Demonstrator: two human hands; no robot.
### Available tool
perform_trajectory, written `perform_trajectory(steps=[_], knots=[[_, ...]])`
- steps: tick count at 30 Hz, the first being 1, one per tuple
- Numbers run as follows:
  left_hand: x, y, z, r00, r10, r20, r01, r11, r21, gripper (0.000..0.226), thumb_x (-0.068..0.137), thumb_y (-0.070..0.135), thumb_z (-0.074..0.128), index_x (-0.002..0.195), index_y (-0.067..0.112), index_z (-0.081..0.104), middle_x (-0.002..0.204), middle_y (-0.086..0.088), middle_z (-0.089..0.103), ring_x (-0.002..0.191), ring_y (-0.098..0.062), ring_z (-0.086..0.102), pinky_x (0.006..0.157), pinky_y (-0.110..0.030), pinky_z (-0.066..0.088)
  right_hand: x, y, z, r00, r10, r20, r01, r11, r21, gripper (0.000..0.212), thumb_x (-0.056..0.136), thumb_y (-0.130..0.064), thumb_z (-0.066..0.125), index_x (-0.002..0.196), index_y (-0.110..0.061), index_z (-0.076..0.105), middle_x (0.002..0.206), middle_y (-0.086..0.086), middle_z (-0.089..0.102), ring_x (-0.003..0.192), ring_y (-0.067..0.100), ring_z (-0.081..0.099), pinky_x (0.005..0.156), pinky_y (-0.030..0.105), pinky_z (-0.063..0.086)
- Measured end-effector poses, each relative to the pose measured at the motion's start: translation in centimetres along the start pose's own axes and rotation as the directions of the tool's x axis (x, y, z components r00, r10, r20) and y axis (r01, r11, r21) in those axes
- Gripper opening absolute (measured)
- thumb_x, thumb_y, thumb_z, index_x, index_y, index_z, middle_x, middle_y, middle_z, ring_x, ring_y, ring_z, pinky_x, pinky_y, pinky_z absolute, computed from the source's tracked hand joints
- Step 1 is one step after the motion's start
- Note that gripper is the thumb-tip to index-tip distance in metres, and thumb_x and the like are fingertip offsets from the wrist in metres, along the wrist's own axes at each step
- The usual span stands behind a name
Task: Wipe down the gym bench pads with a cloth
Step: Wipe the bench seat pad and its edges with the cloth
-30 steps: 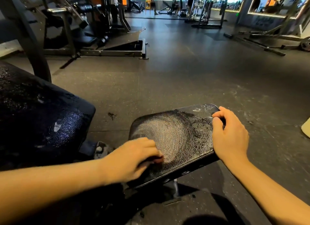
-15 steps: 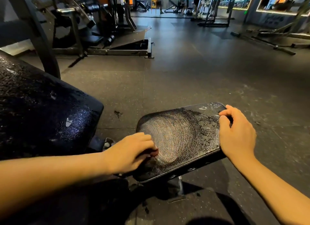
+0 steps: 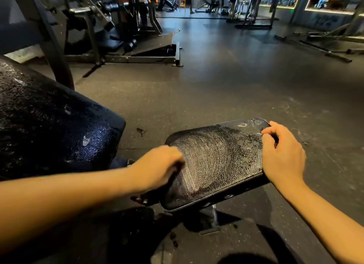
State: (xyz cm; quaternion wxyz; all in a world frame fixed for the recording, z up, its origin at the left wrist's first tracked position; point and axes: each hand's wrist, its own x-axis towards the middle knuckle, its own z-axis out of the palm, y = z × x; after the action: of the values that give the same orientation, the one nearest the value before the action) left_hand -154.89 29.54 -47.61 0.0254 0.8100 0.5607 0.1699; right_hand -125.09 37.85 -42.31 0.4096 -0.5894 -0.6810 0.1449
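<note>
The small black seat pad (image 3: 218, 161) has a cracked surface with pale swirl marks across its middle. My left hand (image 3: 157, 165) lies blurred at the pad's left side, its fingers curled over something dark, apparently a dark cloth (image 3: 177, 171), mostly hidden under the hand. My right hand (image 3: 281, 157) holds the pad's right edge, thumb on top and fingers curled over the side. The large black back pad (image 3: 49, 126) sits to the left, its surface wet and speckled.
A dark steel frame post (image 3: 53, 53) rises behind the back pad. Weight machines (image 3: 118, 27) stand at the back left, racks (image 3: 254, 10) and people far behind. Bars lie on the floor at right (image 3: 325, 51). Rubber floor (image 3: 236, 76) stretches ahead.
My left hand has slid from the pad's near middle toward its left edge and a little farther away. My right hand has kept its hold on the right edge.
</note>
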Motion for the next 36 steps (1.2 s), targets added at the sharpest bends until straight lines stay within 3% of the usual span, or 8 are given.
perform_trajectory(steps=[3, 9, 12, 18, 23, 27, 32, 36], knots=[[4.0, -3.5, -0.4, 0.947, -0.318, -0.051, 0.316, 0.948, -0.038, 0.025, 0.089, 0.011, 0.068, 0.114, 0.016, 0.071, 0.116, -0.003, 0.071, 0.113, -0.029, 0.064, 0.093, -0.034, 0.047, -0.2, -0.1, -0.2, 1.0, -0.003, 0.001, 0.003, 1.0, 0.013, 0.016, 0.099, -0.019, 0.048, 0.098, -0.021, 0.064, 0.139, 0.0, 0.061, 0.125, 0.024, 0.056, 0.089, 0.036, 0.034], [-1.9, 4.9, -0.7, 0.99, 0.144, 0.009, -0.141, 0.976, -0.168, 0.025, 0.085, 0.011, 0.071, 0.109, 0.016, 0.064, 0.102, 0.003, 0.061, 0.097, -0.015, 0.056, 0.087, -0.023, 0.041, -0.2, 0.2, 0.0, 0.999, -0.031, -0.01, 0.031, 1.0, -0.005, 0.017, 0.096, -0.021, 0.048, 0.097, -0.022, 0.064, 0.138, 0.0, 0.062, 0.127, 0.026, 0.056, 0.092, 0.039, 0.038], [-3.6, 5.3, -0.8, 0.974, 0.214, 0.074, -0.203, 0.97, -0.135, 0.026, 0.082, 0.01, 0.071, 0.106, 0.014, 0.062, 0.102, 0.003, 0.056, 0.095, -0.017, 0.051, 0.083, -0.021, 0.036, -0.1, 0.1, -0.1, 1.0, -0.012, -0.005, 0.012, 1.0, 0.009, 0.016, 0.098, -0.016, 0.05, 0.099, -0.018, 0.065, 0.128, 0.002, 0.066, 0.119, 0.025, 0.058, 0.085, 0.033, 0.033], [-1.5, 0.0, -1.8, 0.999, -0.009, 0.049, 0.009, 1.0, -0.013, 0.024, 0.082, 0.016, 0.071, 0.104, 0.021, 0.067, 0.102, 0.005, 0.064, 0.099, -0.019, 0.062, 0.087, -0.035, 0.05, 0.0, 0.2, -0.1, 1.0, 0.006, -0.005, -0.005, 1.0, 0.022, 0.019, 0.096, -0.011, 0.051, 0.105, -0.017, 0.067, 0.133, 0.0, 0.064, 0.123, 0.026, 0.057, 0.09, 0.036, 0.036], [-2.6, 6.6, -0.8, 0.972, 0.212, 0.105, -0.192, 0.966, -0.172, 0.022, 0.089, 0.012, 0.069, 0.111, 0.015, 0.067, 0.102, 0.002, 0.061, 0.096, -0.015, 0.056, 0.088, -0.022, 0.042, 0.0, 0.3, 0.0, 1.0, -0.008, 0.002, 0.008, 1.0, 0.008, 0.021, 0.093, -0.018, 0.047, 0.102, -0.021, 0.066, 0.143, -0.001, 0.059, 0.13, 0.026, 0.054, 0.098, 0.041, 0.038], [-2.3, 3.1, -0.3, 0.994, -0.049, -0.094, 0.033, 0.987, -0.158, 0.022, 0.086, 0.015, 0.073, 0.107, 0.019, 0.068, 0.101, 0.005, 0.064, 0.096, -0.014, 0.06, 0.087, -0.038, 0.052, 0.0, 0.2, -0.2, 1.0, 0.003, 0.006, -0.003, 1.0, 0.015, 0.02, 0.095, -0.015, 0.048, 0.102, -0.021, 0.066, 0.143, -0.002, 0.059, 0.13, 0.025, 0.053, 0.097, 0.038, 0.036], [-3.5, 6.0, -0.1, 0.986, 0.162, 0.042, -0.151, 0.971, -0.187, 0.023, 0.089, 0.017, 0.07, 0.112, 0.017, 0.065, 0.107, 0.004, 0.06, 0.101, -0.015, 0.058, 0.092, -0.026, 0.046, 0.0, 0.3, -0.1, 1.0, 0.0, 0.009, 0.0, 1.0, 0.015, 0.018, 0.096, -0.012, 0.051, 0.101, -0.021, 0.065, 0.144, -0.001, 0.058, 0.131, 0.026, 0.053, 0.099, 0.041, 0.037], [-3.5, 4.1, -0.3, 0.997, -0.017, -0.081, 0.004, 0.987, -0.162, 0.022, 0.087, 0.017, 0.07, 0.108, 0.018, 0.065, 0.102, 0.005, 0.06, 0.097, -0.016, 0.058, 0.088, -0.039, 0.05, -0.1, 0.3, -0.2, 1.0, -0.004, 0.01, 0.004, 1.0, 0.013, 0.018, 0.096, -0.012, 0.051, 0.101, -0.021, 0.065, 0.144, 0.0, 0.058, 0.132, 0.025, 0.052, 0.1, 0.042, 0.037]])
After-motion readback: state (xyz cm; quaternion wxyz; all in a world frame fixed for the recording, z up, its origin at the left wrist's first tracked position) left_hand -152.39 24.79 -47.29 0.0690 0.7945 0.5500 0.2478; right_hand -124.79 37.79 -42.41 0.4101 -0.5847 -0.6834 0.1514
